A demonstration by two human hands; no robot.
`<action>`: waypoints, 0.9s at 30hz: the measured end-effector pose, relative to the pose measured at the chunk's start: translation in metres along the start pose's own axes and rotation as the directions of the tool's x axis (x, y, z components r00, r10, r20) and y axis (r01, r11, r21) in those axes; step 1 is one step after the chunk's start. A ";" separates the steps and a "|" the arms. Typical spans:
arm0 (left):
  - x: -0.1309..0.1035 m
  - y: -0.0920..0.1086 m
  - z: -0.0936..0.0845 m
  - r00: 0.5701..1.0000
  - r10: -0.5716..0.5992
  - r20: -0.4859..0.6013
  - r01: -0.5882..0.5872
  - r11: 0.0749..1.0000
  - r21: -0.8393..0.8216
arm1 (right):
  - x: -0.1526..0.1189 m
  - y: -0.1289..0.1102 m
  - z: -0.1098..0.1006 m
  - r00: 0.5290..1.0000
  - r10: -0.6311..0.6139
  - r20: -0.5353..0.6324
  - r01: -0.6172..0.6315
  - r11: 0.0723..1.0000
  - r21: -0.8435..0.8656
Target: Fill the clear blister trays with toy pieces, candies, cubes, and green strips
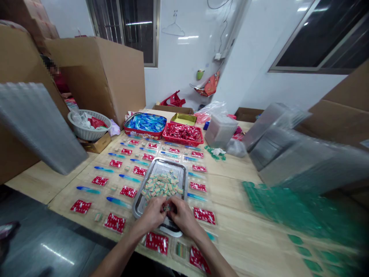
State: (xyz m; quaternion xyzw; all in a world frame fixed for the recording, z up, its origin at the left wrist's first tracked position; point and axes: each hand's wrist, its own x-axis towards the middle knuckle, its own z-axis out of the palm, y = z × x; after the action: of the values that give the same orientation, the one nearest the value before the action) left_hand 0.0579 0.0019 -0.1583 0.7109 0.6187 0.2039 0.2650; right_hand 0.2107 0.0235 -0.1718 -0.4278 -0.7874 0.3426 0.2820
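Observation:
My left hand (154, 211) and my right hand (181, 214) meet over the near end of a metal tray (138, 206). Between their pinched fingertips is a small striped block (166, 208), mostly covered by the fingers. A heap of similar pale orange and green striped blocks (163, 184) lies in the tray. Around and under the tray spread clear plastic blister trays holding red dotted packets (115, 222) and blue pens (118, 202). One compartment near my right forearm holds a striped block stack (180, 250).
Behind stand a tin of blue pens (147, 122), a red basket of packets (183, 132) and a gold tin (183, 119). Stacked clear plastic trays (288, 150) and blurred green pieces (282, 207) lie right. A grey basket (89, 130) and cardboard boxes (121, 80) stand left, a person partly behind them.

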 end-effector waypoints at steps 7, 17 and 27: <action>0.001 0.002 0.001 1.000 -0.015 0.014 0.014 0.998 0.057 | -0.004 0.008 -0.004 1.000 0.000 -0.024 -0.003 0.993 -0.114; -0.001 0.002 0.001 1.000 0.027 0.017 -0.027 0.998 0.056 | -0.004 0.004 -0.001 0.999 0.037 0.006 -0.037 0.999 0.001; -0.003 0.004 0.003 0.999 0.037 0.018 -0.038 0.995 0.091 | -0.005 0.004 0.001 0.996 0.083 0.007 -0.084 0.991 0.102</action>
State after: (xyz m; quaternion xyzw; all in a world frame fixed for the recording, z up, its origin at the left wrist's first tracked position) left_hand 0.0624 -0.0015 -0.1585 0.7355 0.6117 0.1745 0.2333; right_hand 0.2139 0.0206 -0.1765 -0.4450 -0.7507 0.3944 0.2879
